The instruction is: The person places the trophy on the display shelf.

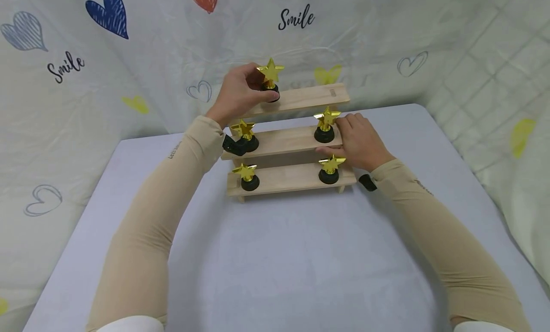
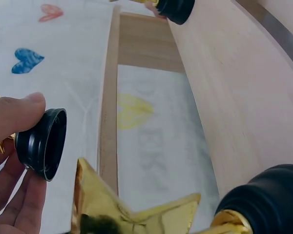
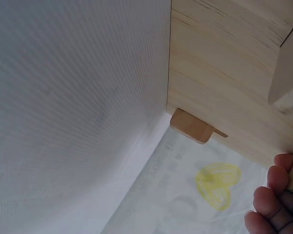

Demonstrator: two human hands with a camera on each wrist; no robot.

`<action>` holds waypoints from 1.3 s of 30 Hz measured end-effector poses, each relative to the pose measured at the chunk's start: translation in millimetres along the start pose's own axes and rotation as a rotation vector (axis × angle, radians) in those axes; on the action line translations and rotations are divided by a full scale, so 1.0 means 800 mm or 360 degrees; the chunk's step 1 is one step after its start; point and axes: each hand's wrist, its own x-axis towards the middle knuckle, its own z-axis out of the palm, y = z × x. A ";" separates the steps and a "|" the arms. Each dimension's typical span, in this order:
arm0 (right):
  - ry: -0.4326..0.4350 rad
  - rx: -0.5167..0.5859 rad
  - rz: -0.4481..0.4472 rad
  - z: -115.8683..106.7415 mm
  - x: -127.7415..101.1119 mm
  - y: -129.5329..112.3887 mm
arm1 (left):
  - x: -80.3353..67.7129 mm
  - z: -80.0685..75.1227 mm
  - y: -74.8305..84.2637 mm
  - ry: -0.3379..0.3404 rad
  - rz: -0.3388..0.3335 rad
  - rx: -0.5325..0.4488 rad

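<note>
A three-tier wooden shelf (image 1: pixel 296 99) stands on the grey table (image 1: pixel 292 255). My left hand (image 1: pixel 263 87) grips the black base of a gold star trophy (image 1: pixel 270 76) at the left end of the top tier. In the left wrist view my fingers (image 2: pixel 17 209) hold that black base (image 2: pixel 43 144). My right hand (image 1: pixel 333 138) holds the right end of the middle tier, fingers on top and thumb beneath, next to a second trophy (image 1: pixel 325 126). Three more trophies stand at middle left (image 1: pixel 245 135), bottom left (image 1: pixel 247 176) and bottom right (image 1: pixel 330 169).
A white cloth (image 1: pixel 142 59) printed with hearts and "Smile" hangs behind and to both sides of the table. The right wrist view shows the shelf's wooden side (image 3: pixel 224 63) and a small foot (image 3: pixel 193 126) on the table.
</note>
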 end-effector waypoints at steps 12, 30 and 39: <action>0.0008 0.0043 0.0011 0.003 -0.002 0.002 | 0.009 0.008 0.003 -0.0045 -0.0063 0.0016; -0.0039 0.0007 0.0033 -0.002 -0.002 -0.001 | 0.020 0.017 -0.006 -0.0143 -0.0033 0.0114; -0.0084 0.0007 0.0073 -0.005 -0.001 -0.003 | 0.021 0.020 -0.015 -0.0135 -0.0003 0.0041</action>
